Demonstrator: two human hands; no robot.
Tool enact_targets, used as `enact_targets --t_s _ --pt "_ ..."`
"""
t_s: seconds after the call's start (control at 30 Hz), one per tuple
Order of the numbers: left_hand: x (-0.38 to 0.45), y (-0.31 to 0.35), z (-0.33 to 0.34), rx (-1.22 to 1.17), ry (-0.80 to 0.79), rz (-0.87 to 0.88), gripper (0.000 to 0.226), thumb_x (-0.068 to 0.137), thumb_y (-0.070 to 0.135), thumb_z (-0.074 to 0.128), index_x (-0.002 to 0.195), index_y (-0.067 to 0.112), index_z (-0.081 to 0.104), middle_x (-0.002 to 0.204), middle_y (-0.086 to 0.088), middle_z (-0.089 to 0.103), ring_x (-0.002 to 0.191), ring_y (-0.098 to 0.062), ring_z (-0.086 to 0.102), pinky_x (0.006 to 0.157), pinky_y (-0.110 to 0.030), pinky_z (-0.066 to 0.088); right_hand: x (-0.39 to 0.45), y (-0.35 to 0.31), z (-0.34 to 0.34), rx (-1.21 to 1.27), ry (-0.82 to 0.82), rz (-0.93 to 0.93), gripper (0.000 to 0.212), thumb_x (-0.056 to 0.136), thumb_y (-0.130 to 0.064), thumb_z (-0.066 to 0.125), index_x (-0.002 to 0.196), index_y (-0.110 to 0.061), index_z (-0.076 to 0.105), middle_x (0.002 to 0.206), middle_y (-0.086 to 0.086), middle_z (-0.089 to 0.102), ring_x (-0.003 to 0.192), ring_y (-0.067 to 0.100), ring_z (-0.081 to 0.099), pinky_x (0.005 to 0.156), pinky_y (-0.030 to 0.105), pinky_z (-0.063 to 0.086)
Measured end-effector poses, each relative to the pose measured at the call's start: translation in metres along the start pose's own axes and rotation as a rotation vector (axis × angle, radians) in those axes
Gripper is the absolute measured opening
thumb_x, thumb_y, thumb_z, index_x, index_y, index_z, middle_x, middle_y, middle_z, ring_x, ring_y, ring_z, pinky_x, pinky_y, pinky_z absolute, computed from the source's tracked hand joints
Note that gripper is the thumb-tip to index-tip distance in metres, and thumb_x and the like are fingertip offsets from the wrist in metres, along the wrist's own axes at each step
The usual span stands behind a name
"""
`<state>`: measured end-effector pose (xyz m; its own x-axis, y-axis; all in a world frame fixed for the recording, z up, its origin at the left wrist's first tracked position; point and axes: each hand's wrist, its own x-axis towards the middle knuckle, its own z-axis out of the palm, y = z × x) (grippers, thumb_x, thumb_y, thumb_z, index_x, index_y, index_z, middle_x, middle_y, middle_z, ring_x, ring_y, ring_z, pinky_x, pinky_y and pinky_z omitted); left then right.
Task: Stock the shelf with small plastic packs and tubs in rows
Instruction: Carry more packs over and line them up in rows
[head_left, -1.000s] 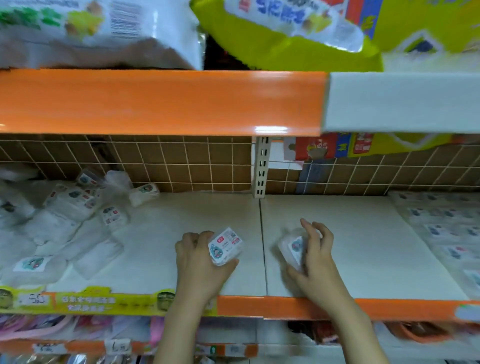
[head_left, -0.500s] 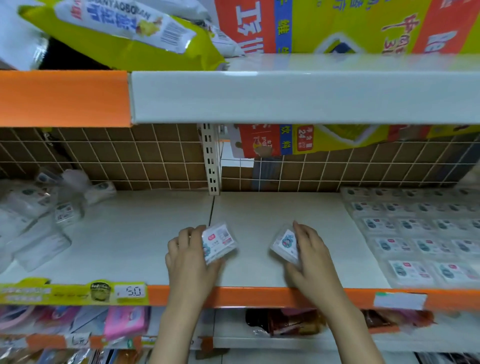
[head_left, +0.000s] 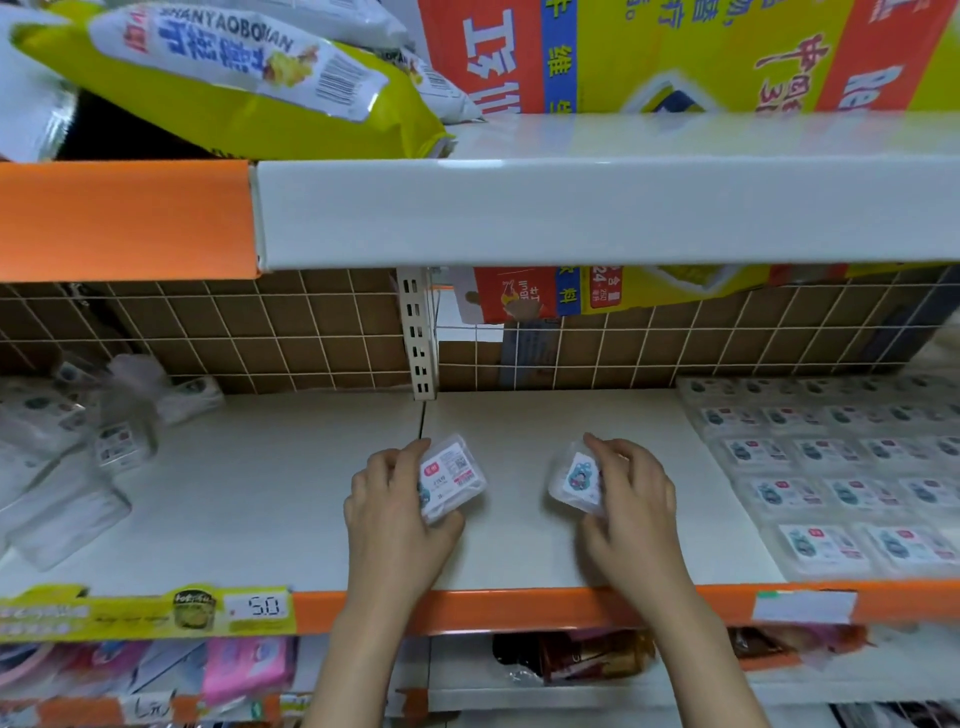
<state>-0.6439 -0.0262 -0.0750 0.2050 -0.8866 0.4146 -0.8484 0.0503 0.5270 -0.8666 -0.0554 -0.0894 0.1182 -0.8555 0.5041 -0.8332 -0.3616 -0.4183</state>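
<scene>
Still, left hand (head_left: 397, 512) grip holds tub (head_left: 451, 478), right hand (head_left: 631, 499) grip holds pack (head_left: 575, 480); view shifted right.

Left hand (head_left: 397, 512) gripped a small clear tub (head_left: 451, 477), label up, over the white shelf (head_left: 270, 499); right hand (head_left: 631, 501) pinched a second tub (head_left: 575, 480), tilted on edge. Neat rows of packs (head_left: 841, 467) lay flat at the shelf's right end, a loose heap of packs (head_left: 67, 447) at its left. Yellow snack bags (head_left: 234, 78) sat on the shelf above.
</scene>
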Motion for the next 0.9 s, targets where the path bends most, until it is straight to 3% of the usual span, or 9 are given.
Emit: enact_targets --t_s 0.13,0.27,0.33,0.43,0.6,0.77,0.9 --pt "0.006 0.003 0.003 -0.007 -0.018 -0.03 0.067 0.068 0.02 0.077 0.13 0.014 0.052 0.117 -0.012 0.053 0.104 -0.031 0.05 0.08 -0.032 0.03 0.007 0.008 -0.003 -0.003 0.02 -0.04 0.087 0.056 0.009 0.066 0.132 -0.024 0.037 0.127 0.013 0.046 0.121 0.028 0.037 0.099 0.04 0.033" --pt "0.013 0.015 0.016 -0.026 -0.021 0.005 0.068 0.066 0.029 0.068 0.13 0.012 0.053 0.115 -0.013 0.056 0.101 -0.034 0.054 0.077 -0.037 0.036 0.013 0.029 -0.012 -0.014 0.033 -0.055 0.083 0.059 0.005 0.059 0.133 -0.025 0.037 0.131 0.009 0.045 0.125 0.03 0.035 0.103 0.043 0.032" --pt "0.017 0.031 0.027 -0.06 -0.008 -0.005 0.069 0.068 0.022 0.074 0.132 0.011 0.05 0.119 -0.013 0.056 0.104 -0.035 0.054 0.082 -0.041 0.039 0.017 0.044 -0.019 0.01 0.044 -0.062 0.082 0.059 0.001 0.052 0.134 -0.025 0.036 0.133 0.007 0.042 0.127 0.029 0.034 0.106 0.039 0.028" --pt "0.017 0.06 0.05 -0.088 0.022 0.005 0.067 0.067 0.025 0.071 0.13 0.012 0.051 0.117 -0.012 0.056 0.101 -0.034 0.056 0.082 -0.043 0.043 0.022 0.074 -0.032 0.051 0.043 -0.079 0.087 0.058 0.009 0.059 0.135 -0.025 0.037 0.133 0.007 0.042 0.127 0.029 0.034 0.106 0.036 0.024" --pt "0.005 0.131 0.106 -0.065 0.013 0.031 0.068 0.063 0.017 0.077 0.127 0.014 0.053 0.119 -0.011 0.053 0.1 -0.033 0.053 0.082 -0.042 0.044 0.023 0.147 -0.074 0.076 0.062 -0.069 0.086 0.054 0.012 0.066 0.131 -0.022 0.045 0.126 0.01 0.047 0.119 0.028 0.039 0.1 0.038 0.034" --pt "-0.012 0.204 0.15 -0.055 0.002 0.083 0.065 0.065 0.035 0.061 0.126 0.013 0.055 0.115 -0.011 0.057 0.105 -0.024 0.043 0.084 -0.039 0.044 0.016 0.213 -0.111 0.041 0.039 -0.039 0.086 0.054 0.012 0.067 0.133 -0.016 0.048 0.126 0.013 0.049 0.118 0.028 0.039 0.1 0.033 0.028" --pt "-0.026 0.231 0.167 -0.033 -0.052 0.091 0.068 0.07 0.044 0.051 0.129 0.011 0.054 0.116 -0.011 0.058 0.106 -0.026 0.046 0.084 -0.04 0.046 0.005 0.246 -0.126 0.056 -0.016 -0.007 0.085 0.058 0.009 0.064 0.136 -0.018 0.043 0.13 0.01 0.046 0.123 0.027 0.035 0.106 0.031 0.024"
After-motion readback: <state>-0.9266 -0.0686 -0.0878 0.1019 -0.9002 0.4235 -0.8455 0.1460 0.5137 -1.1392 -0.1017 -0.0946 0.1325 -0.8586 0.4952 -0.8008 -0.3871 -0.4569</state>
